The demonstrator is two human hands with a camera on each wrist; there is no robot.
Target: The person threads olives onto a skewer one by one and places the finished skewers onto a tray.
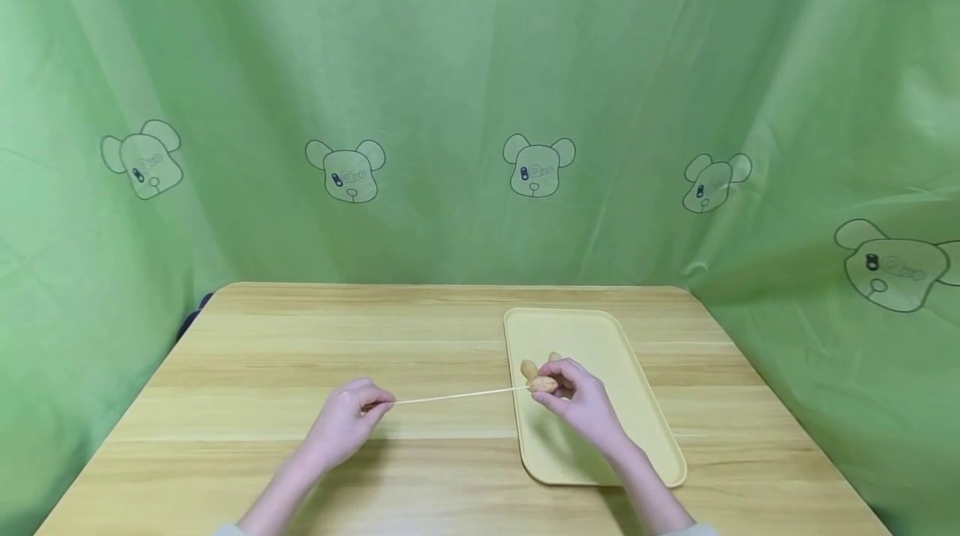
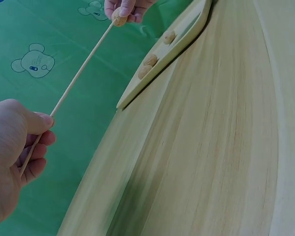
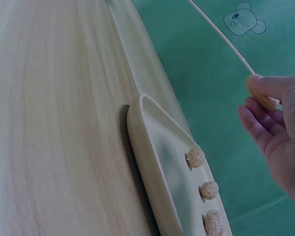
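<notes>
A thin wooden skewer (image 1: 457,396) runs nearly level from hand to hand above the table. My left hand (image 1: 347,423) pinches its left part between thumb and fingers; in the left wrist view the tail of the skewer (image 2: 76,76) crosses the palm. My right hand (image 1: 588,411) holds a golden-brown, wrinkled, oblong ball (image 1: 543,384) between thumb and fingertips. The skewer's far end meets this ball (image 3: 260,93); how deep the tip goes in is hidden. Below the right hand lies a cream tray (image 1: 637,436) with similar balls, among them one ball (image 3: 209,190) near the tray's far side.
The wood-grain table (image 1: 247,369) extends on both sides of the tray. Behind and around it hangs a green curtain (image 1: 450,86) with bear-head outlines. The tray has a low raised rim (image 3: 152,142).
</notes>
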